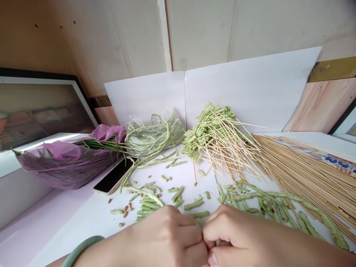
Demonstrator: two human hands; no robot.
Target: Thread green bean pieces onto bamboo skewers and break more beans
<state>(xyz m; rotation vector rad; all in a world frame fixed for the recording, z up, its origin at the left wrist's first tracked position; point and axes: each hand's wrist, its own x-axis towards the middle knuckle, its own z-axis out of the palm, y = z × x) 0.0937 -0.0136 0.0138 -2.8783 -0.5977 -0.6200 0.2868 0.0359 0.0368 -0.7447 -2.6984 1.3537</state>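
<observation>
My left hand and my right hand are curled closed and pressed knuckle to knuckle at the bottom of the view. What they pinch between them is hidden. A green bangle circles my left wrist. Just beyond my hands lie several cut pieces of long bean on the white sheet. More long beans, some whole, lie to the right of my right hand. A pile of bean pieces threaded on bamboo skewers rests at the back centre.
A bundle of bare bamboo skewers fans out at the right. A clear bag of uncut long beans sits at the back left, beside a purple bag with green stalks. A phone lies screen up. Loose seeds are scattered.
</observation>
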